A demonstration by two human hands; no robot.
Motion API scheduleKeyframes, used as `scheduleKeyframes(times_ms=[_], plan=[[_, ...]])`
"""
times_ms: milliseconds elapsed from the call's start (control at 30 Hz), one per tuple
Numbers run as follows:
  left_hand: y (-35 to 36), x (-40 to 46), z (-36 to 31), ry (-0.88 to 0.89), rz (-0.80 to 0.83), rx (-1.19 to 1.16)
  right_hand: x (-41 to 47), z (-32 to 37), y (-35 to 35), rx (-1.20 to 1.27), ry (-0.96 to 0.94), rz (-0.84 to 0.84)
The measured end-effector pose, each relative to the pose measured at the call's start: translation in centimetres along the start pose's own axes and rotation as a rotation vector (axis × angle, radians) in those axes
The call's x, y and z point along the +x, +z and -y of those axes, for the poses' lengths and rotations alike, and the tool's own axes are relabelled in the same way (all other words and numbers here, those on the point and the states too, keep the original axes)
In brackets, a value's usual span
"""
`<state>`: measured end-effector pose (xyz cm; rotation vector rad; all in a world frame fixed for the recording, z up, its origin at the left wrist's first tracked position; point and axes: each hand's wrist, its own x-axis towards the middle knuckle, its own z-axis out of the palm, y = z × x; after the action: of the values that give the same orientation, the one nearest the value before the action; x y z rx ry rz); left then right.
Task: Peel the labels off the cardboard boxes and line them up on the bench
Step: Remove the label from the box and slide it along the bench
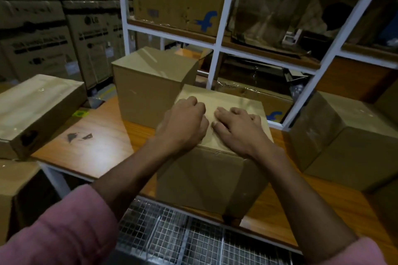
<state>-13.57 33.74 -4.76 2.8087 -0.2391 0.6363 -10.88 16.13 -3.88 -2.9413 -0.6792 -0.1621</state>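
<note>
A brown cardboard box [206,176] stands on the wooden bench [101,148] right in front of me. Both hands rest on its top face. My left hand [184,122] is curled, with fingertips pressed into the top near a pale strip of tape or label [212,103]. My right hand [239,129] lies flatter, fingers bent and pointing left toward the other hand. Whether either hand pinches a label edge cannot be told. A second box [148,84] stands just behind, to the left.
A long flat box [32,109] sits at the bench's left end, another box [342,135] at the right. A white shelf frame [217,34] with cartons rises behind. Stacked printed cartons [64,34] fill the far left. Wire mesh [185,236] lies below the bench edge.
</note>
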Motion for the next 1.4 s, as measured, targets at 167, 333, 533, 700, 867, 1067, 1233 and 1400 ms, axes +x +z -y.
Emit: scheduleKeyframes(times_ms=[167, 333, 533, 700, 867, 1067, 1233, 1400], plan=[[0.9, 0.2, 0.3, -0.006, 0.058, 0.045, 0.0, -0.3, 0.4, 0.084, -0.127, -0.206], [1.2, 0.2, 0.4, -0.016, 0.025, -0.006, 0.1, 0.3, 0.4, 0.0, -0.048, -0.044], [0.9, -0.1, 0.3, -0.019, 0.023, -0.02, -0.3, -0.1, 0.5, 0.009, -0.112, -0.205], [0.7, -0.1, 0.2, -0.028, 0.025, -0.018, -0.3, 0.5, 0.5, -0.026, -0.001, -0.072], [0.4, -0.5, 0.2, -0.034, 0.033, -0.023, -0.7, 0.1, 0.4, 0.037, -0.078, -0.169], [0.3, -0.4, 0.1, -0.047, 0.049, -0.019, -0.2, 0.8, 0.5, -0.029, 0.03, -0.019], [0.3, -0.6, 0.0, -0.049, 0.04, -0.012, -0.8, 0.2, 0.3, 0.016, -0.077, -0.155], [0.3, -0.4, 0.1, -0.058, 0.046, -0.008, -0.3, 1.1, 0.3, -0.042, 0.054, -0.025]])
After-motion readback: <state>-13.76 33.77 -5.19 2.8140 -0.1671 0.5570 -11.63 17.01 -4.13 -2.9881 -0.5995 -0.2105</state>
